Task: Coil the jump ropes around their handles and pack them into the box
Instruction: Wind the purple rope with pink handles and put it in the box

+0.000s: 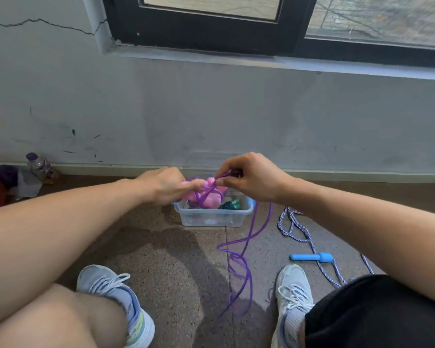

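My left hand (167,185) grips the pink handles (210,195) of a jump rope above the clear plastic box (212,218). My right hand (249,178) pinches the purple rope (246,247) close to the handles, where a few turns cross over them. The rope's loose length hangs down and trails over the floor between my shoes. Inside the box lie dark green and teal handles (230,204) of another rope. A blue-handled rope (310,257) with a blue-and-white striped cord (294,226) lies uncoiled on the floor to the right.
The box stands on the speckled floor near the grey wall under a window. A plastic bottle (39,167) and crumpled bags (8,183) sit at the far left by the skirting. My shoes (116,300) and knees fill the near foreground.
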A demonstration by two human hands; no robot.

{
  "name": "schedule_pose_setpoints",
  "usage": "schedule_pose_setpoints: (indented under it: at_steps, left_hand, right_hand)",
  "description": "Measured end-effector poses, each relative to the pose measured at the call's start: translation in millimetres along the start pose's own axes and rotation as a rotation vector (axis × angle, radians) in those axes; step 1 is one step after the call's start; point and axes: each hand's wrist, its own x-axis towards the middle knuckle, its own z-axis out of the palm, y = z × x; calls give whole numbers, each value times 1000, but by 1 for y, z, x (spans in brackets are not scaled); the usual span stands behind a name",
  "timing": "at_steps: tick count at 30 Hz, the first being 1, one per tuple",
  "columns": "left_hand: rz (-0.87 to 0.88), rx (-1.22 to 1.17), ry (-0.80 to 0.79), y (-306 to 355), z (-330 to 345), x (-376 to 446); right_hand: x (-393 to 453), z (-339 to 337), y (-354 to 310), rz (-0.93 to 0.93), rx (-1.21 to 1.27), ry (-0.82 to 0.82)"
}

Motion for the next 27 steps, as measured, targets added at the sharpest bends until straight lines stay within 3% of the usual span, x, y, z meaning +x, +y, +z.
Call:
schedule_pose_setpoints:
  at_steps: [2, 6, 10, 14, 18, 23, 27]
  left_hand:
    - [143, -11, -43, 7, 1, -3]
    - [366, -139, 112, 24, 4, -5]
    - [410, -396, 274, 39, 1, -6]
    - [237, -651, 450, 42, 1, 0]
    - [-102, -610, 625, 35, 0, 21]
    - [-447, -540, 673, -3, -7, 39]
    - [-601, -478, 622, -22, -15, 31]
  right_hand:
    - [2, -1, 6, 12, 212, -1]
    - [-1, -8, 22, 130, 628, 7]
    - [1, -3, 40, 293, 901, -31]
    - [7, 13, 45, 359, 820, -20]
    - [6, 28, 31, 390, 783, -179]
    - [-4, 37, -3, 395, 590, -353]
    - [-5, 19, -40, 361, 212, -310]
